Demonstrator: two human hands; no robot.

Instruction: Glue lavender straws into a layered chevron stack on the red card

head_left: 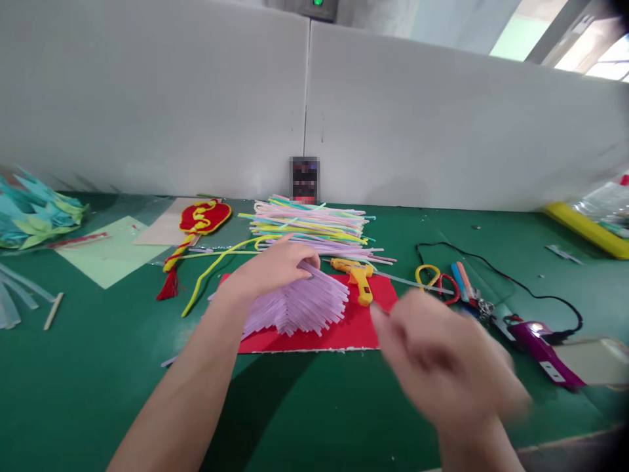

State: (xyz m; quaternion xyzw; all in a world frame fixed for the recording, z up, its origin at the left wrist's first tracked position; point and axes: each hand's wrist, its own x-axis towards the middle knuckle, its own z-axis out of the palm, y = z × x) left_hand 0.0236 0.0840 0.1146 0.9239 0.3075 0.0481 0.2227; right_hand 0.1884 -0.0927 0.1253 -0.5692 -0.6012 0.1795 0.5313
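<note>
My left hand point(285, 262) is closed on the upper edge of a lilac pipe-cleaner piece point(299, 305), its stems laid side by side in slanting rows like a fan. The piece is over a red board point(363, 331). My right hand point(447, 354) is in the air at the front right, smeared by motion; its fingers look curled, and whether it holds anything is unclear. Just beyond it, a yellow glue gun point(360, 278) lies on the board's right part. A pile of pastel pipe cleaners point(309, 226) lies behind my left hand.
Scissors point(437, 285), pens point(462, 282) and a purple corded device point(545, 354) lie on the right. A red and yellow fan-shaped ornament point(204, 217), green paper point(108, 252) and a blue-green paper craft point(37, 213) are on the left. A phone point(304, 180) leans against the white partition.
</note>
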